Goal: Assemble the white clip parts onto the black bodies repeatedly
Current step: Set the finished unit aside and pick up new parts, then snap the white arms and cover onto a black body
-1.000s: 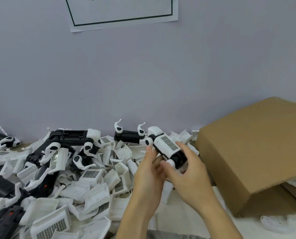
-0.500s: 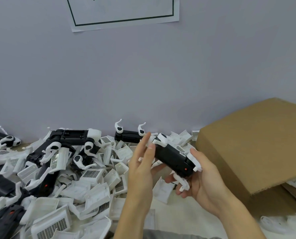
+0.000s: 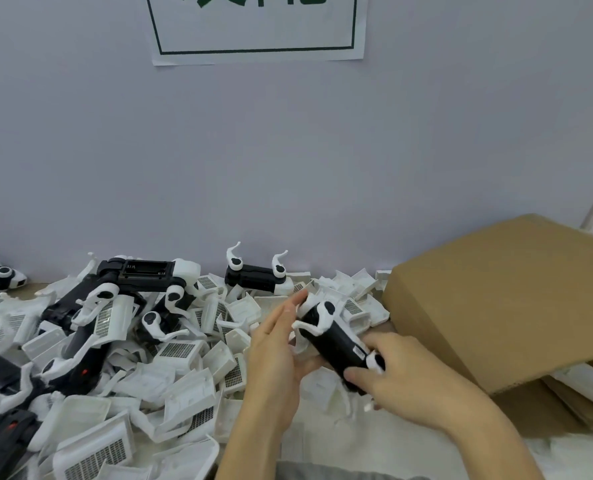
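The right hand (image 3: pixel 409 382) wraps its fingers over the near end of a black body (image 3: pixel 336 344), gripping it so the piece lies slanted, far end up and away, just left of the cardboard box (image 3: pixel 496 306). That grip looks meant to steady the body while the other hand works on it. The left hand (image 3: pixel 277 344) stands edge-up against the body's left side, fingers straight and close together, flat rather than curled; it appears to brace or press the side, though whether a white part sits under the palm is hidden. A white clip (image 3: pixel 317 322) with a black-dotted hub already sits at the body's far end, its arm trailing toward the left hand, and another hub (image 3: pixel 374 362) shows near the right fingers, so this unit seems mostly fitted. Both forearms rise from the bottom edge and converge on the body. Left of the box spreads a heap of loose white parts (image 3: pixel 184 355) mixed with more black bodies, some (image 3: pixel 253 277) against the wall with clips raised, likely finished.
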